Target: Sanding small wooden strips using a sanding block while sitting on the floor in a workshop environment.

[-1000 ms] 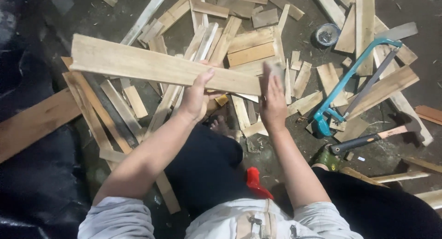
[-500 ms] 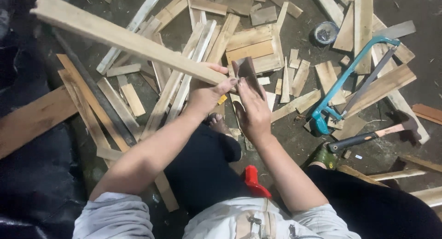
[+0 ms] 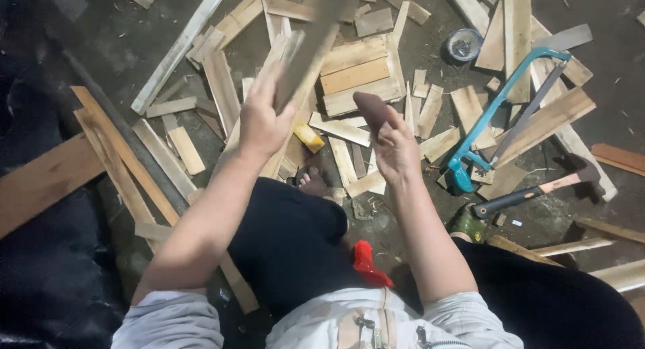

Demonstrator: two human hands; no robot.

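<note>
My left hand (image 3: pixel 265 120) grips a long pale wooden plank (image 3: pixel 316 40), which points away from me and is motion-blurred. My right hand (image 3: pixel 398 151) is beside it, apart from the plank, and pinches a small dark brown piece (image 3: pixel 371 107) that looks like sandpaper or a thin block. Both hands hover above my knees and a floor littered with wood offcuts (image 3: pixel 356 73).
A teal hacksaw (image 3: pixel 500 114) and a hammer (image 3: pixel 537 188) lie to the right. A round tin (image 3: pixel 465 45) sits further back. A yellow piece (image 3: pixel 309 137), my bare foot (image 3: pixel 314 182) and a red object (image 3: pixel 369 265) are near my legs. A wide board (image 3: pixel 40 181) lies at left.
The plank swung from lying across to the left to pointing away from me. My right hand came off the plank and now holds the brown piece apart from it.
</note>
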